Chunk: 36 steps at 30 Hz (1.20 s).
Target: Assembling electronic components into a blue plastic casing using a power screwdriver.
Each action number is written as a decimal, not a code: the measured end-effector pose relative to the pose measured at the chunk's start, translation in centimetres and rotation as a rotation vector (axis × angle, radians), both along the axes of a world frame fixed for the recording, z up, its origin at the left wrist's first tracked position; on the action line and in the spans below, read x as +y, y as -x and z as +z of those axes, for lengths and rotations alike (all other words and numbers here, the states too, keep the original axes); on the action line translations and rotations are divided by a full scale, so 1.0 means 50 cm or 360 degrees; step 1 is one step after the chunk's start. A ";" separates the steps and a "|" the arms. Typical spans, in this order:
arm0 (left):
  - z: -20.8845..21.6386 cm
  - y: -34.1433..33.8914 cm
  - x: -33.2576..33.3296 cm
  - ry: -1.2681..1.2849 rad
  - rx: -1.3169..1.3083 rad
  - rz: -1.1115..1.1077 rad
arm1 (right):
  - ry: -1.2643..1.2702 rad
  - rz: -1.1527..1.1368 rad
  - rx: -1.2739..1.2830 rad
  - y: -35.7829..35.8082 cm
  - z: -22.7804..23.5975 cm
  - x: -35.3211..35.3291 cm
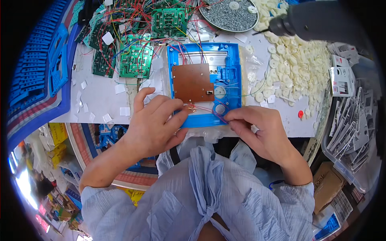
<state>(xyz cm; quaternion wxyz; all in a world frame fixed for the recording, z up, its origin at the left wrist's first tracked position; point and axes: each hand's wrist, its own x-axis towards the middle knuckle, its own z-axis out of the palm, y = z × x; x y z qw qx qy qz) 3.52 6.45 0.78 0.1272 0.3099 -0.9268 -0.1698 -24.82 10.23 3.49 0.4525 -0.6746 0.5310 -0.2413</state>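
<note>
A blue plastic casing (pixel 201 120) lies in front of me, open side up. Across its left half sits a brown circuit board (pixel 192 82), with thin wires running out from it. My left hand (pixel 155 122) rests at the casing's lower left corner, fingers spread, its fingertips by the board's lower edge. Between thumb and forefinger, my right hand (pixel 259 130) pinches thin red wires (pixel 219 116) at the casing's lower right, beside a round part (pixel 220 108) set in the casing. The exact grip on the wires is partly hidden by the fingers.
Green circuit boards (pixel 136 60) with tangled wires lie at the back left. Behind the casing stands a round tray of screws (pixel 231 18). Cream plastic discs (pixel 289 60) are heaped to the right, under a dark power screwdriver (pixel 289 26). A clear bin (pixel 354 160) holds metal strips.
</note>
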 end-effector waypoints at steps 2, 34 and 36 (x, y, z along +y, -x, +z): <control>-0.003 0.008 0.007 0.0041 0.0060 0.0007 | -0.0008 -0.0021 -0.0060 0.002 -0.001 -0.001; -0.038 0.100 0.019 0.0119 0.0209 -0.0265 | -0.0403 0.0127 -0.0100 0.062 -0.074 0.002; -0.040 0.099 0.022 0.0158 0.0213 -0.0273 | -0.0399 0.0112 -0.0062 0.051 -0.064 -0.003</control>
